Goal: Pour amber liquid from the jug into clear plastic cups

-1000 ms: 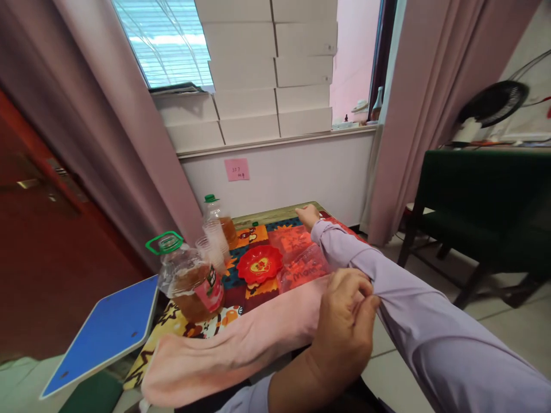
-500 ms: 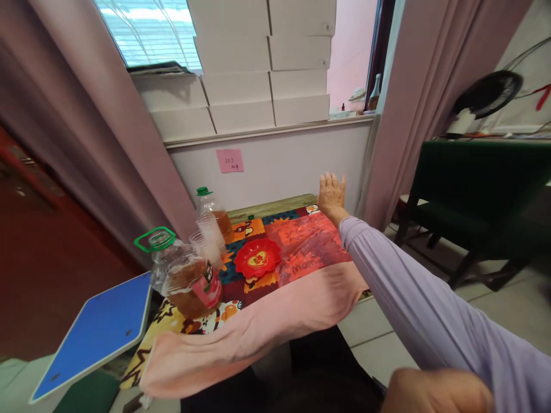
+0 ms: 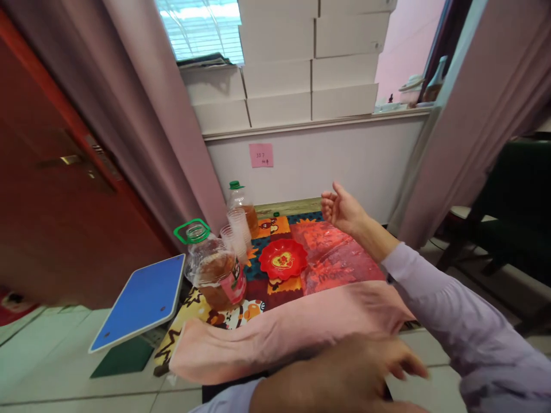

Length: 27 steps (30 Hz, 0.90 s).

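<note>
My right hand [image 3: 342,209] is raised over the far right part of the patterned tablecloth [image 3: 284,285], fingers curled with the thumb up; whether it pinches anything is not visible. Low in the view, my left hand [image 3: 344,373] hangs in front of the pink cloth [image 3: 275,338], fingers loosely apart and holding nothing. Between bottles and a red plastic sheet [image 3: 331,252] sits a red scalloped plate [image 3: 283,259]. Stacked clear cups [image 3: 239,232] stand beside an uncapped large bottle [image 3: 215,275] of brown liquid. A green-capped bottle [image 3: 243,209] is behind them.
A blue board [image 3: 140,301] juts out at the table's left. White boxes [image 3: 279,80] are stacked on the sill behind. A green cap [image 3: 276,214] lies near the table's back edge. At the right is a dark green chair [image 3: 512,201].
The view has swung left. My right hand has turned from spread to curled. My left hand has come further into view from the lower right, over the near side of the pink cloth.
</note>
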{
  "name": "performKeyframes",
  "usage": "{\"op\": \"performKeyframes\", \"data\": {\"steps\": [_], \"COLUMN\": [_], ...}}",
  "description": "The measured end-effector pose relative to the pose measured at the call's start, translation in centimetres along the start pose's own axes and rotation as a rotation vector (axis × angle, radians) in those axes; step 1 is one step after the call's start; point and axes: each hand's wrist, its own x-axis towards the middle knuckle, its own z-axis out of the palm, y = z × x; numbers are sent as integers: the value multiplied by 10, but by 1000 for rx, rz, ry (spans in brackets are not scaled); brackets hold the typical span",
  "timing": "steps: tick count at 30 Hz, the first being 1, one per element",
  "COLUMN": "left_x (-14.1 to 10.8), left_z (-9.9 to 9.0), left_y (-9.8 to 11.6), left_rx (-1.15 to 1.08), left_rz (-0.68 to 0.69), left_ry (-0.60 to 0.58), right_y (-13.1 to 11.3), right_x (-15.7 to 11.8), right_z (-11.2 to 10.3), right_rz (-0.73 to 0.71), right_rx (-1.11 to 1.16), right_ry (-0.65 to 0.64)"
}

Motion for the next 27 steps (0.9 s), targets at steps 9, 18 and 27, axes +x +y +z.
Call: {"op": "performKeyframes", "data": {"steps": [9,18,27], "left_x": [2,53,57], "left_z": [-193,-230,-234], "left_y": [-47,-14,-28], "left_rx": [437,252,170], "left_rz": [-207,-89,-77], "left_ry": [1030,1096,1092], "right_y": [62,53,66], "right_x": [-19,14,26], "right_z": [12,65,66], "right_rz": [-409,-211,-174], "right_rx": [-826,-386,-411], "right_ry": [-45,-35,32]}}
